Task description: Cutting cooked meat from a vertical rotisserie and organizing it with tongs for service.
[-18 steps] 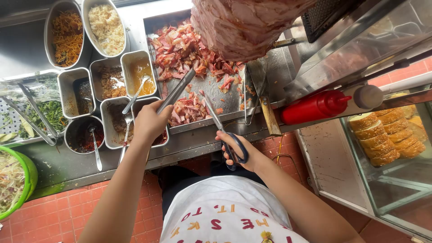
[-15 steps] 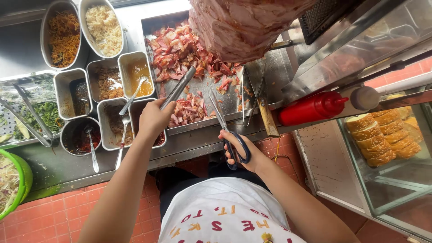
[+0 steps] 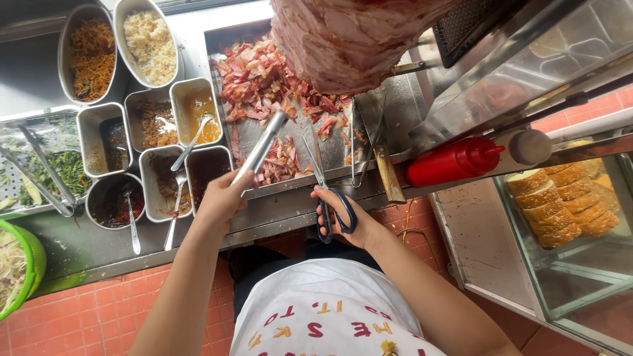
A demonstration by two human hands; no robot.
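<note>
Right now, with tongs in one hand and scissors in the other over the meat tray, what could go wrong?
The scissors in the right hand point toward the left hand on the tongs; a nick seems possible. Both hands work close under the meat spit, perhaps hot. Cut meat lies near the tray's front edge and might spill.

One squeeze bottle, no labels, signs or screens.
Red plastic squeeze bottle (image 3: 453, 161) lying on its side at three o'clock, along the steel counter edge, nozzle toward three o'clock, just beside a round grey-brown cap (image 3: 529, 146). Plain surface, nothing stuck on. Printed lettering only on the white shirt (image 3: 323, 316) at six o'clock.
</note>
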